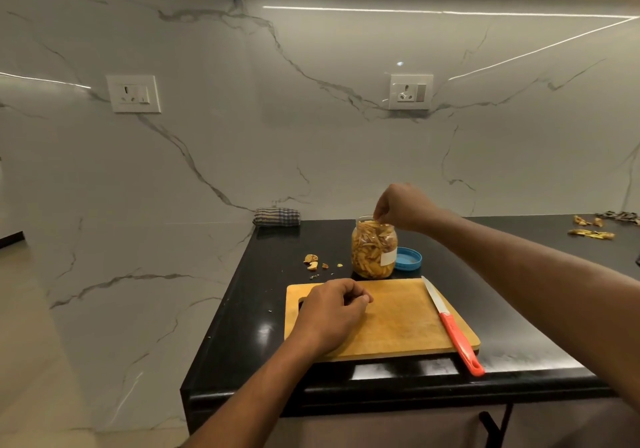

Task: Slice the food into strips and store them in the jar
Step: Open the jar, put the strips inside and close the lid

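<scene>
A black countertop [519, 326] runs out from a white marble-veined wall [311, 135] that carries two socket plates [133, 93], one to the left and one above the jar. Near the counter's front edge lies a wooden cutting board [398, 323], its handle slot at the left end. The left hand [332, 312] rests on that left end of the board, knuckles up and fingers curled under; whether anything lies beneath them cannot be told. Just behind the board stands a clear jar [374, 248], lid off, filled nearly to the rim with yellow-orange food strips [363, 257] and bearing a white label on its right side. The right hand [403, 210] hangs over the jar's mouth, fingertips bunched and pointing down at the topmost strips, touching or pinching them; the exact hold is hidden. A knife with an orange handle [457, 340] lies diagonally across the board's right edge, blade towards the jar and handle end jutting past the board's front corner. A blue lid [408, 258] lies on the counter, just right of the jar. A folded checked cloth [277, 217] sits against the wall at the counter's back left corner. Small food scraps [311, 262] lie left of the jar, and more dried pieces [590, 231] lie far off at the right.
</scene>
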